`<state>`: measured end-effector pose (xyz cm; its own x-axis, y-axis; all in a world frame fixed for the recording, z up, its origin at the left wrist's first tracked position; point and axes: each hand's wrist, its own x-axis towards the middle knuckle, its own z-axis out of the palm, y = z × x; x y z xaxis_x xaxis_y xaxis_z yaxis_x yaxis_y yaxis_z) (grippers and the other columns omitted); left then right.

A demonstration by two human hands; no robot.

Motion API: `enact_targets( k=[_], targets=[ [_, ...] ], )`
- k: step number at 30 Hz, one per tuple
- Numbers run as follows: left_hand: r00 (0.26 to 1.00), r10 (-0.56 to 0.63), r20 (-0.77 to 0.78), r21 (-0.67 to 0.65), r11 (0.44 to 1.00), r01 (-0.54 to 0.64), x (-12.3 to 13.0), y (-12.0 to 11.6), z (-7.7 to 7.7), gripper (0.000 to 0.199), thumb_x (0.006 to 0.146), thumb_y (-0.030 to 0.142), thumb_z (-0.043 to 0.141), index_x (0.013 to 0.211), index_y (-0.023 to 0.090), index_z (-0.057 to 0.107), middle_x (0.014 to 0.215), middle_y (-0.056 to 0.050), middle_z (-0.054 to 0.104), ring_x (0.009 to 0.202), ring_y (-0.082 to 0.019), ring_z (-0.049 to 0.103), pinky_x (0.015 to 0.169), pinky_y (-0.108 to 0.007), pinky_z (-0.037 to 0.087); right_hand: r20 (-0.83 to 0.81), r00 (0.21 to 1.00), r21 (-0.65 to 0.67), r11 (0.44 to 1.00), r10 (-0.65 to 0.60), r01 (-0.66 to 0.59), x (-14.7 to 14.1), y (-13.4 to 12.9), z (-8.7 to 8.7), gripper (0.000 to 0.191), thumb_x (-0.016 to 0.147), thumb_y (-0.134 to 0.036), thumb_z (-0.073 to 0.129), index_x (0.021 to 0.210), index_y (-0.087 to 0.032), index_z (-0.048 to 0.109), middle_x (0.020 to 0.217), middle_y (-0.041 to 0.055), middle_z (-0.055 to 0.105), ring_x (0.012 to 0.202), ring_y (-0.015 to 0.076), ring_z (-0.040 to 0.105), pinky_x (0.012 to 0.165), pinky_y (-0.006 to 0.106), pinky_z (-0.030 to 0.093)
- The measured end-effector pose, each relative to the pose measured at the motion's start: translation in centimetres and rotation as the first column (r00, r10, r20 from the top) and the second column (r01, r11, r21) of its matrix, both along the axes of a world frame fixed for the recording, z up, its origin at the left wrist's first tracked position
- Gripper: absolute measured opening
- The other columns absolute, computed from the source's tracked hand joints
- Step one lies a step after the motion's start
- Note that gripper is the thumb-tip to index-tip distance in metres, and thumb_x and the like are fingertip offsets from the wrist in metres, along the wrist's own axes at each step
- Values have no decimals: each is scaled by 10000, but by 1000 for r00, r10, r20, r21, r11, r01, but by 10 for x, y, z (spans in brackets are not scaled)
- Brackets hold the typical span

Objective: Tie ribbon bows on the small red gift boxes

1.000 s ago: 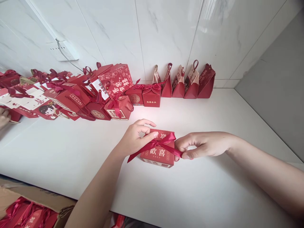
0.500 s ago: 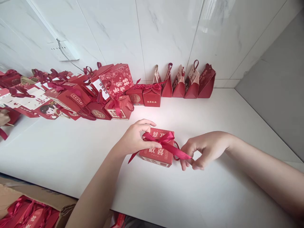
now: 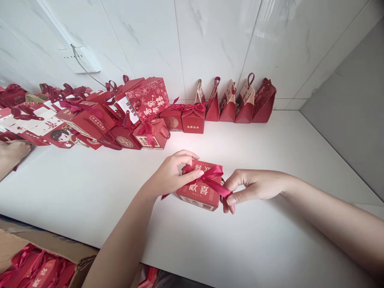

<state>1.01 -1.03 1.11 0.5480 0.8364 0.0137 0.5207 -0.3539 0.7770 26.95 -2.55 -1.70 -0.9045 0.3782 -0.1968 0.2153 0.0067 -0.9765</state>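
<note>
A red gift box (image 3: pixel 198 199) with white characters lies on the white counter, tied with a shiny red ribbon bow (image 3: pixel 213 172). My left hand (image 3: pixel 174 172) is at its left side, thumb pressed over the bow near the knot and index finger bent behind the left loop. At the box's right end, my right hand (image 3: pixel 243 190) pinches a ribbon tail between thumb and fingers. A twisted cord handle at that end is partly hidden by this hand. The other ribbon tail sticks out at lower left, beneath my left wrist.
Several finished-looking red boxes (image 3: pixel 150 98) crowd the wall at back left. Triangular boxes (image 3: pixel 244 110) stand in a row at the back right. Another person's hand (image 3: pixel 13 154) is at the left edge. An open carton (image 3: pixel 81 260) of red boxes sits below the counter (image 3: pixel 270 256).
My right hand has moved left, closer to the box, its fingers now nearer the bow on the ribbon tail. The other person's hand reaches further into view at left.
</note>
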Motion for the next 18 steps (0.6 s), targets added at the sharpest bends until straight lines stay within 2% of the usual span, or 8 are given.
enact_targets(
  k=[3, 8, 13, 18],
  targets=[
    [1000, -11, -11, 38, 999, 12, -1, 2, -3, 405, 800, 434, 712, 628, 184, 444, 1258, -51, 607, 1135, -239, 591, 989, -381, 452, 14, 999, -2, 1000, 31, -31, 2, 1, -2, 350, 943, -432, 586, 893, -129, 754, 977, 97, 744, 932, 181, 665, 873, 308, 487],
    [999, -29, -14, 77, 997, 30, -2, 7, -5, 417, 742, 439, 768, 604, 179, 472, 1266, -66, 598, 1156, -261, 583, 1019, -410, 445, 50, 998, -22, 999, 48, -47, 4, 3, -4, 357, 927, -459, 603, 889, -137, 752, 933, 90, 744, 897, 182, 657, 864, 314, 480],
    [999, -35, -19, 37, 999, 35, 0, 5, -5, 385, 694, 463, 807, 651, 180, 549, 1288, -63, 582, 1123, -261, 606, 983, -403, 466, 60, 996, -33, 997, 71, -69, 4, 5, -7, 356, 925, -455, 607, 896, -135, 758, 918, 87, 742, 887, 177, 657, 857, 301, 475],
    [997, -75, 14, -7, 997, 75, 1, 2, -4, 451, 641, 483, 841, 646, 182, 506, 1271, -53, 591, 1157, -259, 581, 964, -381, 467, 161, 972, -27, 985, 173, -171, 17, 9, 2, 348, 872, -449, 678, 966, -122, 749, 873, 70, 733, 836, 178, 663, 789, 283, 486]
  ],
)
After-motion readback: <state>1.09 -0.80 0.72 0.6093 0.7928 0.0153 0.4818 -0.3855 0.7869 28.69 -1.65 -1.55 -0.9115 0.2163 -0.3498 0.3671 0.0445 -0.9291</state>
